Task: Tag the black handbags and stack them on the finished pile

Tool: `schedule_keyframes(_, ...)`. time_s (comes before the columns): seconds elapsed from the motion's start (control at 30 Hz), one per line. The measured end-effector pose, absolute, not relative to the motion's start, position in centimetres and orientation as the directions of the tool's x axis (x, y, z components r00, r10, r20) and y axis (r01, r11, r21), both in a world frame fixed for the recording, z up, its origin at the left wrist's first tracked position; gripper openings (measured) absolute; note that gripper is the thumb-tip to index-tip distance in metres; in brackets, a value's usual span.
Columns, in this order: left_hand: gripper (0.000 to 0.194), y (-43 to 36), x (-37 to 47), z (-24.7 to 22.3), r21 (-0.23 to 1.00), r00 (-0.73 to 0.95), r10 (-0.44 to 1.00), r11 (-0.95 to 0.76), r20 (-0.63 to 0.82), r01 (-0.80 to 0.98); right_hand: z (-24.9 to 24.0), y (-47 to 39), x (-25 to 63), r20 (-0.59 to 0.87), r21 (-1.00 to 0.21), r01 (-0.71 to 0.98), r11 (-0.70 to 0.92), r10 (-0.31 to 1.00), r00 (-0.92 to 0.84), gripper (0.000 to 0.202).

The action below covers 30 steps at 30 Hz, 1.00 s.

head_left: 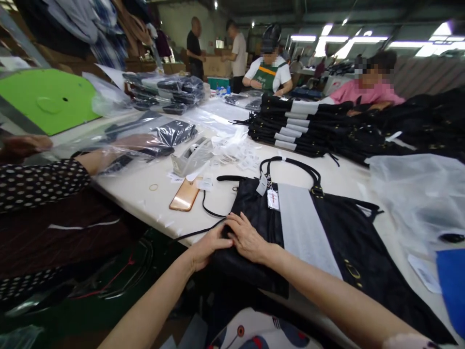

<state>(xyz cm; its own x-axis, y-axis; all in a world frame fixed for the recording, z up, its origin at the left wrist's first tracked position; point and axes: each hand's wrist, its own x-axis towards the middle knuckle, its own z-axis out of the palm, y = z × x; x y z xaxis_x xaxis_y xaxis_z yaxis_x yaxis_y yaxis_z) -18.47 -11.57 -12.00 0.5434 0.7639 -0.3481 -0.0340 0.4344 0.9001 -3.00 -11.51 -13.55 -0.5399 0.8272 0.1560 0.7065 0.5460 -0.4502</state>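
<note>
A black bag (363, 242) with a pale wrapping strip (307, 228) across it lies flat on the table in front of me. Its looped handles point away, and a white tag (272, 199) hangs beside them. My left hand (209, 246) is closed on the bag's near left edge, thumb on top and fingers partly hidden under the fabric. Next to it my right hand (247, 237) presses on the same edge, its fingers bent together over the black fabric. Thin black straps trail off to the left of both hands.
A phone (184, 195), a clear tape dispenser (192, 156) and loose white tags (236, 148) lie beyond. Stacked black bags (290, 126) stand at the back. At left a co-worker's arm (98, 160) handles a plastic-wrapped item. Plastic bags (421, 194) lie at right.
</note>
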Motion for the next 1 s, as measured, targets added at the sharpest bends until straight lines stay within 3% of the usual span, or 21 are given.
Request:
schedule_keyframes(0.1, 0.047, -13.1, -18.6, -12.2, 0.910, 0.346, 0.846, 0.334, -0.404, 0.245, -13.7, -12.1, -2.6, 0.105, -0.395, 0.747, 0.535, 0.834, -0.542, 0.043)
schedule_keyframes(0.17, 0.038, -14.2, -18.7, -12.5, 0.828, 0.173, 0.891, 0.299, -0.421, 0.475, -14.2, -12.5, -2.6, 0.071, -0.355, 0.773, 0.526, 0.839, -0.539, 0.049)
schedule_keyframes(0.23, 0.037, -14.9, -18.6, -12.6, 0.745, 0.069, 0.902, 0.306, -0.425, 0.593, -14.5, -12.6, -2.9, 0.036, -0.360, 0.782, 0.508, 0.845, -0.533, 0.050)
schedule_keyframes(0.37, 0.032, -15.1, -18.1, -11.2, 0.666, 0.027, 0.805, 0.471, -0.592, 0.578, -12.4, -12.7, -2.1, -0.021, -0.462, 0.739, 0.491, 0.827, -0.562, 0.052)
schedule_keyframes(0.43, 0.029, -14.8, -18.0, -10.3, 0.649, 0.059, 0.726, 0.572, -0.685, 0.501, -10.1, -13.3, 0.3, 0.039, -0.484, 0.732, 0.480, 0.847, -0.530, 0.050)
schedule_keyframes(0.53, 0.022, -13.8, -18.1, -9.6, 0.620, 0.108, 0.643, 0.660, -0.758, 0.424, -7.9, -15.7, 7.2, 0.230, -0.418, 0.840, 0.346, 0.935, -0.271, 0.044)
schedule_keyframes(0.63, 0.014, -12.7, -18.1, -9.4, 0.561, 0.110, 0.569, 0.727, -0.815, 0.395, -9.5, -19.1, 16.1, 0.319, -0.367, 0.929, -0.040, 0.933, 0.166, 0.043)
schedule_keyframes(0.7, 0.008, -12.2, -17.8, -9.1, 0.520, 0.128, 0.509, 0.787, -0.851, 0.331, -12.0, -21.2, 21.1, 0.221, -0.411, 0.854, -0.319, 0.874, 0.433, 0.049)
schedule_keyframes(0.8, 0.001, -12.1, -17.0, -8.8, 0.421, 0.157, 0.391, 0.861, -0.907, 0.286, -14.8, -23.6, 25.3, -0.025, -0.546, 0.673, -0.500, 0.812, 0.583, 0.057)
schedule_keyframes(0.9, 0.016, -12.4, -15.9, -9.1, 0.349, 0.120, 0.328, 0.901, -0.937, 0.257, -14.4, -24.8, 26.1, -0.250, -0.666, 0.429, -0.610, 0.725, 0.642, 0.057)
schedule_keyframes(1.0, 0.034, -12.3, -14.6, -9.9, 0.487, 0.173, 0.467, 0.867, -0.867, 0.106, -12.1, -25.0, 25.8, -0.517, -0.749, 0.086, -0.657, 0.661, 0.543, 0.050)
